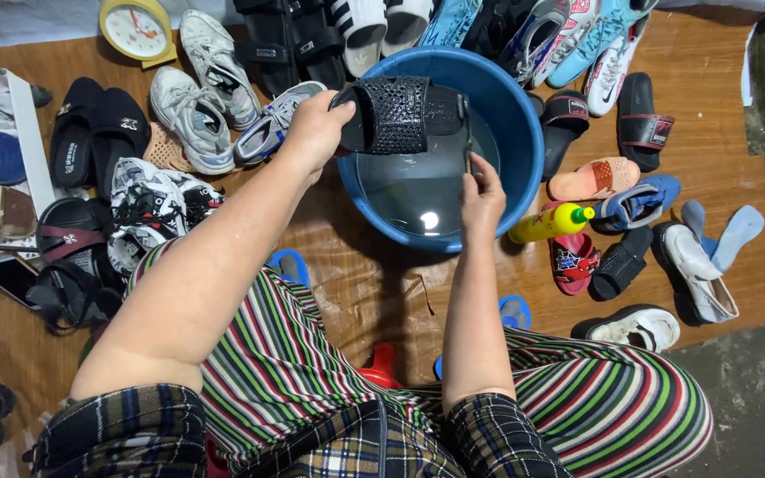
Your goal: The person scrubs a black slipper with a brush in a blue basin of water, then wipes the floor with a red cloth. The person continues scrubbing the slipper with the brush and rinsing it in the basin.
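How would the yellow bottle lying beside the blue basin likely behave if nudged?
The yellow bottle lies on its side against the blue basin, so it would probably roll. It looks like light plastic, easy to shift. The floor nearby looks wet, so it may slide too.

We reach both bare forearms forward — our left hand (316, 133) clenched, its fingers curled tight around what it grips, our right hand (482, 199) raised lower, fingers pinched together.

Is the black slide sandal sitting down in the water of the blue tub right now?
No, the left hand holds the black slide sandal above the water in the blue tub.
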